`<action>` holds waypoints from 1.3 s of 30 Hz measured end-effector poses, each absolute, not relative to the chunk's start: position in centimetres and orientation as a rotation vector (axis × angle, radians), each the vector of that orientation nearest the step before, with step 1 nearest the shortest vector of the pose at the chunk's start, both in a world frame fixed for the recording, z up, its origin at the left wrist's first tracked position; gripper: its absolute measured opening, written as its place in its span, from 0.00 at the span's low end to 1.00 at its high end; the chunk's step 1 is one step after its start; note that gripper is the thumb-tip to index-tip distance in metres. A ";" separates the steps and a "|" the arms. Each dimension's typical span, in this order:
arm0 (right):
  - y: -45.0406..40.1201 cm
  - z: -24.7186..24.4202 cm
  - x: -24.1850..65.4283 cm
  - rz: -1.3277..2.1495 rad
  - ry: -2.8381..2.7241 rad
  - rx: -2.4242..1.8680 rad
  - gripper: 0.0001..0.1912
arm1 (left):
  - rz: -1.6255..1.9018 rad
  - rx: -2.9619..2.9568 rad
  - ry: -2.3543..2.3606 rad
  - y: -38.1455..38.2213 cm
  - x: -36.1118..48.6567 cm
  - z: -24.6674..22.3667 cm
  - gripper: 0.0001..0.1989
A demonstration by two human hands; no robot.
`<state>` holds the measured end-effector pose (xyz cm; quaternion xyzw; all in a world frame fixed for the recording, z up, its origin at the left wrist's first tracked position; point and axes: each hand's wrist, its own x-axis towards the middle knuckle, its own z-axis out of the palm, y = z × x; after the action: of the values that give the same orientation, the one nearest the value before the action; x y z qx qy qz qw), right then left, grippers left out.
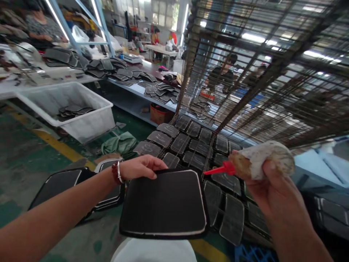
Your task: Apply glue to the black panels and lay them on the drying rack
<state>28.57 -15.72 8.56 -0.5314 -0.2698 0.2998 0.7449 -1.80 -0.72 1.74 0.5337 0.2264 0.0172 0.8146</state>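
Note:
My left hand (143, 167) grips a flat black panel (163, 203) by its top edge, thumb on the face and fingers behind. A pale line runs along the panel's right and bottom edges, and partly along the top. My right hand (272, 185) is wrapped round a stained white glue bottle (261, 160), held on its side. Its red nozzle (220, 170) points left, and the tip is close to the panel's upper right corner. Whether the tip touches the panel I cannot tell. Below the panel shows a white round bucket or stool (154, 251).
Similar dark panels (231, 218) lie in rows on a wire rack, with raised wire shelves (245, 54) above. More panels stand stacked at the left (60, 185). A white bin (89, 123) holds a few pieces. People sit at tables behind.

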 end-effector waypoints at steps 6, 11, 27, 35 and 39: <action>-17.8 9.2 30.2 0.658 -0.584 -1.187 0.26 | -0.084 1.162 0.503 -1.2 1.4 2.8 0.18; -18.9 8.9 31.1 0.654 -0.569 -1.217 0.22 | -0.087 1.144 0.397 -1.2 2.7 2.6 0.18; -20.1 8.4 31.1 0.681 -0.643 -1.167 0.23 | -0.084 1.077 0.357 -1.1 3.4 3.5 0.17; -21.2 8.0 30.4 0.762 -0.629 -1.166 0.28 | -0.043 1.080 0.435 -0.6 3.3 3.8 0.17; -21.9 7.7 30.0 0.802 -0.599 -1.173 0.28 | -0.024 1.077 0.452 -0.3 3.1 3.5 0.17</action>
<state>30.03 -21.92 7.73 -0.5301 -0.2706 0.3626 0.7171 3.12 -0.26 3.45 0.5086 0.2135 -0.0115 0.8341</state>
